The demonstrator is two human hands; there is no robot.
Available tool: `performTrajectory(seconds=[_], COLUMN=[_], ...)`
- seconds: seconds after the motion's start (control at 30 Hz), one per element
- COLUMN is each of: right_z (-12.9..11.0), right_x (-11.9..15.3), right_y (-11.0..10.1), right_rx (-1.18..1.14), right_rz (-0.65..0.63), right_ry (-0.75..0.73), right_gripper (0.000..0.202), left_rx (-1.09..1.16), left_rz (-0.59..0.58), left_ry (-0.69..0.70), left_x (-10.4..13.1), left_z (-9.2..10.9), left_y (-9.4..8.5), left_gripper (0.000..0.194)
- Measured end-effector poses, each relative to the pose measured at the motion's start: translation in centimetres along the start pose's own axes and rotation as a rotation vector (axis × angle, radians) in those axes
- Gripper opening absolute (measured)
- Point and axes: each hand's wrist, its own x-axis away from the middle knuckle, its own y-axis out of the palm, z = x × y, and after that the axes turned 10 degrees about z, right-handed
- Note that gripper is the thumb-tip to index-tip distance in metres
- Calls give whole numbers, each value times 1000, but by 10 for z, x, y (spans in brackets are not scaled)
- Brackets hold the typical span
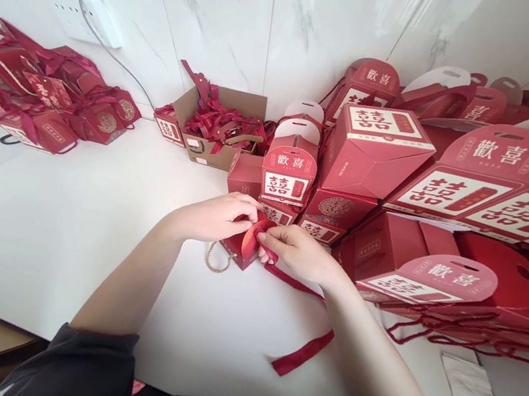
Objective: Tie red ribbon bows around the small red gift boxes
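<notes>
A small red box with a rounded flap and a twisted rope handle stands on the white table, between my hands. My left hand is at the box's upper left edge, fingers curled together; what they hold, if anything, is hidden. My right hand pinches a dark red ribbon at the rounded flap. From that hand the ribbon trails to the right, passes under my forearm and ends flat on the table.
Stacked red gift boxes fill the right side. Behind my hands are smaller boxes and a cardboard box of ribbons. Ribboned boxes are piled far left. A cable hangs from a wall socket. Folded paper lies at right.
</notes>
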Motion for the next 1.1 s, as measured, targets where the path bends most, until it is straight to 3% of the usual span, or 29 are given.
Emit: performTrajectory(seconds=[0.13, 0.2, 0.27, 0.33, 0.4, 0.47, 0.53, 0.6, 0.73, 0.87, 1.1], right_z=[-3, -2, 0, 0, -1, -3, -6, -9, -10, -4, 8], right_x=[-1, -4, -7, -9, -8, -5, -2, 0, -1, -6, -11], right_y=[-5, -6, -4, 0, 2, 3, 1, -1, 0, 10, 19], right_rx=[207, 182, 40, -131, -273, -385, -489, -547, -367, -172, -107], right_rz=[257, 383, 383, 282, 213, 246, 310, 348, 345, 297, 208], right_ry=[-37, -117, -249, -350, -364, -351, -355, -372, -352, -287, -91], right_gripper=[42, 34, 25, 20, 21, 22, 21, 22, 25, 27, 31], left_rx=[85, 160, 211, 222, 211, 154, 45, -40, 1, 127, 238], left_rz=[206, 336, 414, 435, 419, 359, 282, 217, 191, 186, 103], left_ry=[-85, -132, -121, -58, 19, 46, -19, -149, -318, -369, -398], left_x=[5, 9, 12, 15, 18, 19, 20, 18, 15, 15, 15], left_z=[3, 6, 11, 16, 19, 18, 14, 7, -3, -5, -4], left_y=[-7, -11, -15, -18, -19, -18, -16, -13, -12, -16, -14], left_gripper=[23, 21, 20, 20, 17, 24, 39, 35, 25, 30, 43])
